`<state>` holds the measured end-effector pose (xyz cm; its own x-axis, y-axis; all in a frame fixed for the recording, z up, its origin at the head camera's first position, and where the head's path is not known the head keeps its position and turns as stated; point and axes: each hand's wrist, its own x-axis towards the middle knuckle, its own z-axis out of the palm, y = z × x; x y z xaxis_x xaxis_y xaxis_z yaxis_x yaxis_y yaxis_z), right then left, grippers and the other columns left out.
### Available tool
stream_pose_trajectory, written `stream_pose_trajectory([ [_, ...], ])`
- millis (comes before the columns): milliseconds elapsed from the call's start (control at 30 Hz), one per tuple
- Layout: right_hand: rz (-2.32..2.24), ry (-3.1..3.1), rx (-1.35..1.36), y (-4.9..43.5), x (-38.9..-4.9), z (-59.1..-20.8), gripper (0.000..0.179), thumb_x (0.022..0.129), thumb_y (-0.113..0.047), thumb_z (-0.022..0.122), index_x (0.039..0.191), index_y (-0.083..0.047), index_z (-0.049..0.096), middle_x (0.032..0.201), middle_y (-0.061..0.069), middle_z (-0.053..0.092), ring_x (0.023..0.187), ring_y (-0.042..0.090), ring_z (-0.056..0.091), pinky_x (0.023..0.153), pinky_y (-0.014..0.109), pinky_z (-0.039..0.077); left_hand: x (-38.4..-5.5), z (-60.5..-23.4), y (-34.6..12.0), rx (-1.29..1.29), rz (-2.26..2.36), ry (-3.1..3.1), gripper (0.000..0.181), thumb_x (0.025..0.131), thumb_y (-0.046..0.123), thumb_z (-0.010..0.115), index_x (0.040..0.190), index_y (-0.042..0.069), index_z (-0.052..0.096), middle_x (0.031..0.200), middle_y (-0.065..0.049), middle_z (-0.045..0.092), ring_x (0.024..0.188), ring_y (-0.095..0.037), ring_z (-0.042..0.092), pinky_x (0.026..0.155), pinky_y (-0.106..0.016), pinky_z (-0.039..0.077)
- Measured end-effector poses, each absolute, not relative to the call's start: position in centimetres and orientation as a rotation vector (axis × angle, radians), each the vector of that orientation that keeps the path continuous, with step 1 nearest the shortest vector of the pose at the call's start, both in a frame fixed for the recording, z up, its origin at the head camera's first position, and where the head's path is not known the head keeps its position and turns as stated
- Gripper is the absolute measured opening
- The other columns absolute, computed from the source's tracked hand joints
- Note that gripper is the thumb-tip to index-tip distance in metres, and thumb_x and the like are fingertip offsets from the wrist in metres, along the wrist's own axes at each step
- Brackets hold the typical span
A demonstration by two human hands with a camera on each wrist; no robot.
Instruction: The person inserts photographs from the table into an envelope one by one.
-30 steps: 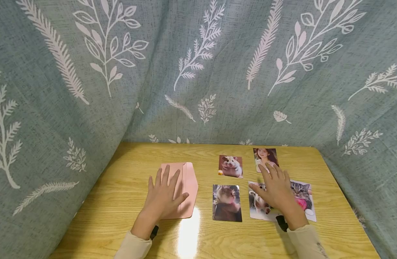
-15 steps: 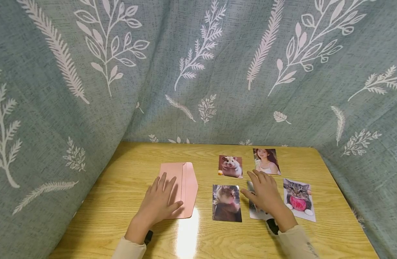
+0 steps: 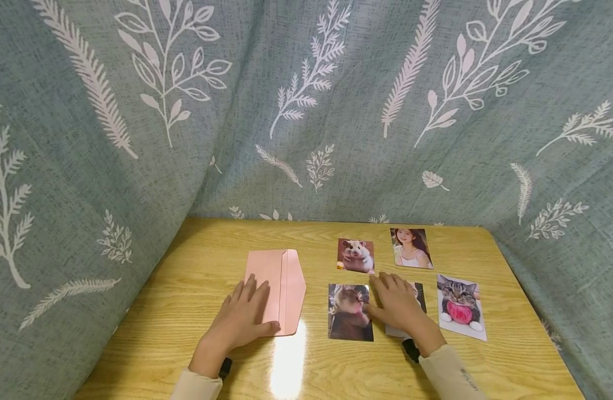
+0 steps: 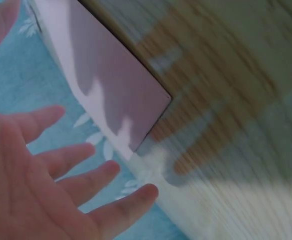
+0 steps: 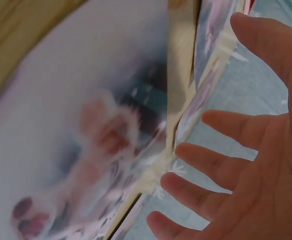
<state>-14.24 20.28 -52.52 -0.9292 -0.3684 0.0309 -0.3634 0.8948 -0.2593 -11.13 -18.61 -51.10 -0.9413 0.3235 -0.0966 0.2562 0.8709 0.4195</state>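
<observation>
My left hand [image 3: 241,314], fingers spread, hovers over the left part of a pink envelope [image 3: 292,294] whose flap points right. The left wrist view shows the palm [image 4: 15,175] apart from the envelope [image 4: 105,75], casting a shadow on it. My right hand [image 3: 396,303] is over a photo of a kitten [image 3: 419,294], covering most of it, its thumb reaching the edge of a dark photo of a brownish animal [image 3: 350,316]. In the right wrist view the kitten photo [image 5: 85,150] lies below the palm, fingers extended and holding nothing.
A hamster photo [image 3: 355,255] and a photo of a person [image 3: 411,248] lie at the back. To the right is a photo of a cat with a pink ball-like thing [image 3: 461,308]. Leaf-patterned cloth [image 3: 266,111] surrounds the wooden table [image 3: 211,239].
My right hand has moved left across the kitten photo, uncovering the cat photo and the photo of a person. My left hand has drawn back slightly toward me and left. The photos and envelope stay put.
</observation>
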Motion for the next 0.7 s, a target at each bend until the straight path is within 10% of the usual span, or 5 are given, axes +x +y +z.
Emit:
stream_pose_trajectory([
  [700,-0.361,3.022,-0.574,19.60,-14.07,-52.95,0.066,0.089,-0.043,0.074,0.139,-0.005,0.053,0.142,0.027,0.046,0.131,0.050,0.040,0.103,0.070,0.031,-10.90,-51.62,-18.85,0.441,0.536,2.848,0.101,0.081,0.062,0.074,0.156,0.007,0.035,0.160,-0.026,0.021,0.145,-0.049,0.020,0.106,-0.072,0.024],
])
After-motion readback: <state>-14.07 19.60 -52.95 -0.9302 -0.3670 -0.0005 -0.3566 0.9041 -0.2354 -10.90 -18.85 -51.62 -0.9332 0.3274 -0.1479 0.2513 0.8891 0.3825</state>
